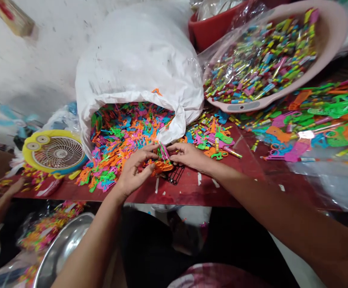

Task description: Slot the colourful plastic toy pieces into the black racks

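My right hand [190, 158] is closed, with its fingertips and thumb at a thin pink and green plastic piece [163, 152]. From the other side my left hand [138, 168] reaches to the same spot, fingers stretched forward and thumb apart. Orange plastic pieces [162, 166] lie between the hands, partly hidden by the left fingers. Under them is a small black wire rack [175, 175] on the red table [188, 194]. Just beyond, a heap of small coloured plastic pieces [126, 134] spills from the mouth of a large white sack [140, 52].
A pink basin [335, 32] of small coloured tubes stands at the back right, before a red tub [212, 28]. Toy-gun-shaped plastic pieces [299, 136] pile up at the right. A yellow fan [56, 152] stands left. Below is a metal bowl [62, 240]; another person's hand [16, 186] is far left.
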A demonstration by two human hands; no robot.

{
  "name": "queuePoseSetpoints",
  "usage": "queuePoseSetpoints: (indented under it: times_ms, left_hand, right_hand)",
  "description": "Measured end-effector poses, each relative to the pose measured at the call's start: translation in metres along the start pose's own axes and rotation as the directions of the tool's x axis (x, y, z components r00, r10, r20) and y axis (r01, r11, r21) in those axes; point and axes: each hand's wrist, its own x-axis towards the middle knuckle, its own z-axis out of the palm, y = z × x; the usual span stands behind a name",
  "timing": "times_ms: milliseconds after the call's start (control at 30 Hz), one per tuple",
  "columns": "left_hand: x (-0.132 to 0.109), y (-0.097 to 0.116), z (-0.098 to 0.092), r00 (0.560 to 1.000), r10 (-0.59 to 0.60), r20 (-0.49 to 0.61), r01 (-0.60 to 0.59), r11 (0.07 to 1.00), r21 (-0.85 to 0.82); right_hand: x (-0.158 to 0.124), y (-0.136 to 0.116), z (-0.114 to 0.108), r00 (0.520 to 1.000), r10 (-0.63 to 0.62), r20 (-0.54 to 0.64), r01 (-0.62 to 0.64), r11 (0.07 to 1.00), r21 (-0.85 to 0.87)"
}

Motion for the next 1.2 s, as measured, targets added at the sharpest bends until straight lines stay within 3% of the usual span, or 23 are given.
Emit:
queuePoseSetpoints:
  times_ms: [133,267,433,567,633,733,833,1000,1200]
  left_hand:
    - [0.000,-0.002,0.005,1.000,0.008,-0.013,-0.008,1.000,0.022]
    - [-0.001,-0.001,0.006,0.999,-0.002,-0.033,0.003,0.999,0.032]
    - [-0.001,0.007,0.017,0.995,-0.015,-0.102,0.022,0.997,0.071]
    - [0.001,0.019,0.030,0.979,-0.073,-0.188,0.099,0.986,0.132]
    - [0.001,0.022,0.032,0.980,-0.074,-0.183,0.099,0.987,0.130]
    - [-0.001,0.021,0.032,0.982,-0.056,-0.179,0.074,0.992,0.098]
    - [-0.003,0.017,0.033,0.975,-0.049,-0.218,0.072,0.993,0.095]
    - [-0.006,0.015,0.035,0.971,-0.088,-0.222,0.113,0.988,0.102]
    - [-0.002,0.020,0.037,0.973,-0.088,-0.215,0.121,0.982,0.144]
  right_hand:
    - [-0.007,-0.001,-0.002,0.992,0.001,-0.127,-0.016,0.993,-0.114]
    - [-0.031,0.003,0.005,0.952,-0.025,-0.305,-0.072,0.950,-0.302]
    - [-0.061,0.018,0.046,0.958,-0.097,-0.271,-0.057,0.859,-0.509]
    - [-0.059,0.028,0.078,0.922,-0.129,-0.365,-0.137,0.772,-0.621]
    - [-0.054,0.033,0.084,0.900,-0.125,-0.418,-0.146,0.816,-0.559]
    - [-0.049,0.039,0.084,0.899,-0.029,-0.438,-0.116,0.947,-0.299]
    - [-0.047,0.042,0.083,0.895,0.073,-0.439,-0.120,0.990,-0.080]
    - [-0.047,0.044,0.088,0.829,0.021,-0.558,-0.037,0.999,-0.017]
    - [-0.047,0.048,0.086,0.807,0.044,-0.588,-0.030,0.999,0.035]
